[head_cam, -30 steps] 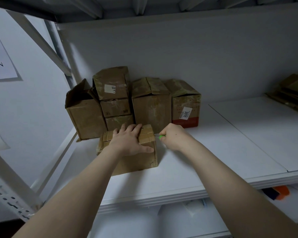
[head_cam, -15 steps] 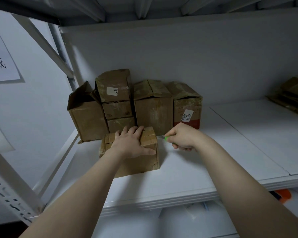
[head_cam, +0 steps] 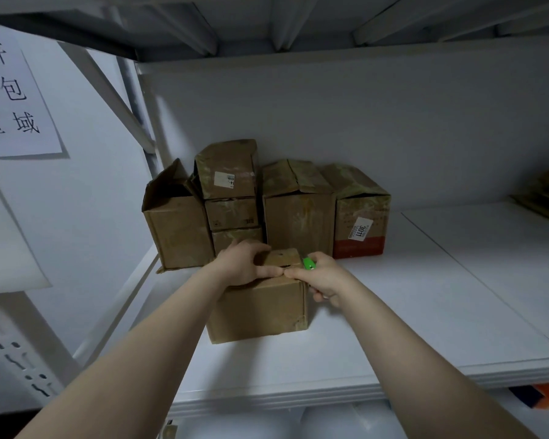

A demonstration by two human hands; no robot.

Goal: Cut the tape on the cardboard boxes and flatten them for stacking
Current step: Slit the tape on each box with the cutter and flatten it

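Cardboard box (head_cam: 260, 308) on white shelf (head_cam: 393, 312), at 6 o'clock of stacked boxes (head_cam: 298, 213). Left hand (head_cam: 241, 264) curled over its top, gripping a flap. Right hand (head_cam: 322, 277) at box's 3 o'clock, clamped round green cutter (head_cam: 309, 263), forefinger touching left thumb.

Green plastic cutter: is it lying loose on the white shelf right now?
No, the right hand grips the green plastic cutter at the top right edge of the front brown cardboard box.

Wall sign (head_cam: 13, 99): showed 件, 包, 区域; left edge was cut off.
Label (head_cam: 360, 228) on red-banded box (head_cam: 362, 198): read 3011, sideways.
Sticker (head_cam: 225, 179) on top box (head_cam: 225, 160): was illegible.
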